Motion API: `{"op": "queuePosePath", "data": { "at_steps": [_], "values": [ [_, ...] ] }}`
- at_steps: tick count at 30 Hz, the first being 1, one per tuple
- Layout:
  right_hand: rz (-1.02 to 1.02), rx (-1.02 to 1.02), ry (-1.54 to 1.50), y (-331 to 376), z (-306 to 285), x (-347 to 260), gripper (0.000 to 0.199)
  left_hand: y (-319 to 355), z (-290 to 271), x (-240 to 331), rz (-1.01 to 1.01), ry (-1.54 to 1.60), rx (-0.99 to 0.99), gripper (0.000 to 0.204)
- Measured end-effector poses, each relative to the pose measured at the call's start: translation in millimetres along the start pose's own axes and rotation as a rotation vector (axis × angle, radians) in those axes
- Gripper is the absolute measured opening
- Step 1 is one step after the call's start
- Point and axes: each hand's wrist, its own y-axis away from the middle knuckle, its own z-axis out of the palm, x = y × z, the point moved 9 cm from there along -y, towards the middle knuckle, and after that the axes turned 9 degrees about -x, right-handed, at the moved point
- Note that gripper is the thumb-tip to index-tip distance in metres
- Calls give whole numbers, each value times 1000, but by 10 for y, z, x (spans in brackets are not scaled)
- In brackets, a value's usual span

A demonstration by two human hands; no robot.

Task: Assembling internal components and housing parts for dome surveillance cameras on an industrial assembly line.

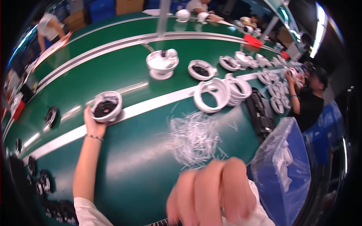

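My left hand [94, 126] grips a white round plastic housing [120, 107] by its left side, at the white strip along the bench. Black parts and wires [105, 108] sit inside that housing. Close to the camera and slightly blurred, my right hand [213, 192] is raised above the near part of the bench, its fingers curled down and closed. Whatever it holds, if anything, is hidden behind the fingers. Beyond it lies a loose pile of thin clear plastic strips [194, 137]. White rings [212, 95] stand past the pile.
Along the green bench [143, 150] stand a white housing on a base [162, 64], another with black parts [201, 70] and several more. Black round parts [45, 180] line the left edge. At right are a plastic-lined blue bin [281, 177], a black tray [260, 115] and a co-worker [311, 98].
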Motion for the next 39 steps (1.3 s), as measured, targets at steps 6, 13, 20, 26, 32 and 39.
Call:
{"op": "queuePosePath", "data": {
  "at_steps": [6,13,20,26,32,39],
  "values": [
    [-230,-416,-340,-417,522,-189,22,-792,-294,336,185,-113,38,44],
    [-75,-391,-232,-363,501,-282,25,-248,301,477,320,-563,305,63],
    [-3,-332,-173,-237,539,-296,27,288,315,575,624,-569,183,57],
    [106,-156,-424,-328,450,-118,24,624,314,513,657,-604,175,52],
    [24,-271,106,-304,409,-126,23,634,10,437,601,-547,153,52],
    [626,-298,2316,165,-1527,-157,30,739,-53,382,540,-545,76,49]
  ]
}}
